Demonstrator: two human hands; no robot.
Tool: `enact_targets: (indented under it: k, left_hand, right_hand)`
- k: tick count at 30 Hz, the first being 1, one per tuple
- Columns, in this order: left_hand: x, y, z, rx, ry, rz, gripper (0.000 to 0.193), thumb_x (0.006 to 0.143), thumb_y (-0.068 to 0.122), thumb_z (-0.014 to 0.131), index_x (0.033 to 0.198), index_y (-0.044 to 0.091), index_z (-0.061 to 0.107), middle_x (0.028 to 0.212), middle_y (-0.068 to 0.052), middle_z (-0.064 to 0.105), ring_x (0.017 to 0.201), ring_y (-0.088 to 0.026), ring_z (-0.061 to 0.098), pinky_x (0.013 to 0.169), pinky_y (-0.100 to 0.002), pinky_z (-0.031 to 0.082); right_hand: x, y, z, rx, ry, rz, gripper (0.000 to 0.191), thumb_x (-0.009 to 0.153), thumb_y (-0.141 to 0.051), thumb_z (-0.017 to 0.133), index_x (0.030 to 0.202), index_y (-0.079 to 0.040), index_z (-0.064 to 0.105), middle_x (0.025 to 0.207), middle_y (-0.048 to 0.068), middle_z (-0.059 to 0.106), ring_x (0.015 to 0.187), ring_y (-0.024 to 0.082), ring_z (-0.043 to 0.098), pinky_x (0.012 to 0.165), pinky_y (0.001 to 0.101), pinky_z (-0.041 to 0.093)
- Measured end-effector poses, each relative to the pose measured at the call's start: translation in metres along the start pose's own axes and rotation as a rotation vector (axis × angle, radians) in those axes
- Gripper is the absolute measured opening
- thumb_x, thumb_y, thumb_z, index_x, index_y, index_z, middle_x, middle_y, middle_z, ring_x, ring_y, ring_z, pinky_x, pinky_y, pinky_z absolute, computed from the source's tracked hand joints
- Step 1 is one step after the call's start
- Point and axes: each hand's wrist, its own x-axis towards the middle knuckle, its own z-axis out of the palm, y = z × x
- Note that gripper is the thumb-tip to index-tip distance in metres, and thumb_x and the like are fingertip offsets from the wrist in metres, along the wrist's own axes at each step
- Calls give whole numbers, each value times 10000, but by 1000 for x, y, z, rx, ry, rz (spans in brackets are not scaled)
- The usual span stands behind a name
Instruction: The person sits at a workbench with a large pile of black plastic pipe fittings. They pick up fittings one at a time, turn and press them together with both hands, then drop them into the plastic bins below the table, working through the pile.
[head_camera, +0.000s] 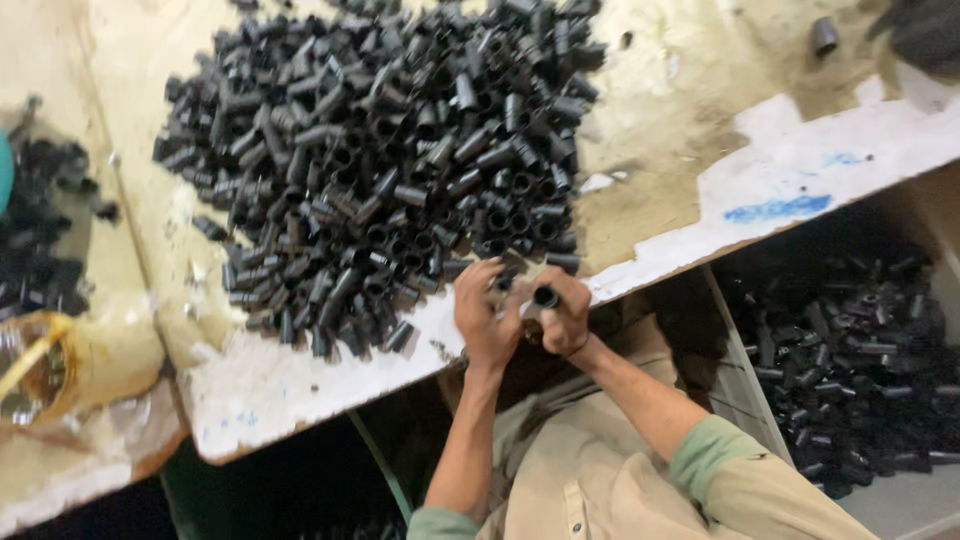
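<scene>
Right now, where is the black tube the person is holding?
In the head view, the black tube sits in the right hand, at the table edge, just below the big pile of tubes.

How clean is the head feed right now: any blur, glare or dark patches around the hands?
Head view: soft motion blur overall, worst at the left edge and top right corner; the pile of black tubes stays readable. The left hand and right hand, which grips a black tube, are fairly sharp. No strong glare on the worn tabletop. The bin of tubes at right sits in shadow.

Matt black plastic tubes (380, 170), worn wooden bench (700, 130)
</scene>
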Motion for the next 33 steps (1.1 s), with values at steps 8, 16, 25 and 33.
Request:
enact_targets:
  k: [8, 16, 25, 33]
  left_hand:
    - [-18, 14, -26, -679, 180, -395, 442, 993, 80, 661, 1382, 133, 459, 1097, -14, 639, 903, -80, 629, 772, -256, 531]
    - [14, 57, -65, -11, -163, 24, 80, 953, 91, 680, 952, 28, 729, 810, -92, 702, 699, -234, 672, 640, -322, 510]
    - [19, 48, -33, 22, -116, -39, 178, 986, 145, 654, 835, 52, 675, 730, -98, 650, 628, -279, 645, 598, -375, 494]
    - [15, 45, -2, -6, -16, 141, 125, 985, 208, 692, 976, 83, 688, 961, -103, 697, 876, -314, 688, 766, -397, 554]
  right_hand:
    - [9, -15, -2, -77, -106, -112, 364, 918, -359, 571, 955, 3, 583, 826, 154, 584, 723, 357, 593, 639, 449, 460]
    - [18, -22, -1, -120, -122, -164, 357, 905, -363, 596, 963, -11, 583, 836, 156, 585, 726, 367, 595, 652, 454, 469]
    - [14, -19, -4, -113, -123, -110, 349, 920, -335, 619, 966, 9, 586, 843, 174, 583, 735, 388, 587, 651, 459, 457]
    - [0, 10, 5, -25, -67, -102, 391, 954, -379, 549, 975, 9, 587, 901, 174, 605, 786, 361, 585, 699, 435, 471]
